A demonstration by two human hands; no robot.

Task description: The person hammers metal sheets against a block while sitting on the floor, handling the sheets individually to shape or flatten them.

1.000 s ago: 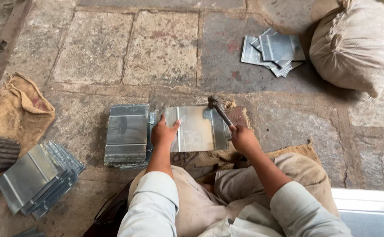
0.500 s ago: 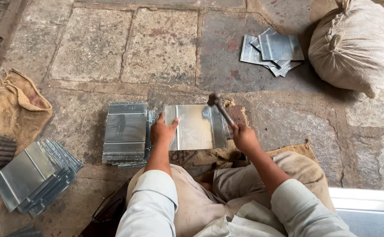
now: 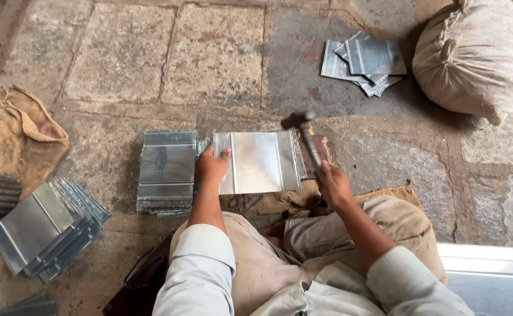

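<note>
The right hand (image 3: 334,186) now holds the hammer (image 3: 304,136) higher than a second ago: its head stands clear above the upper right corner of the metal sheet (image 3: 259,162), where earlier it sat low against that edge. The handle tilts more steeply towards the person, and the wrist is drawn slightly back from the sheet's right edge.
</note>
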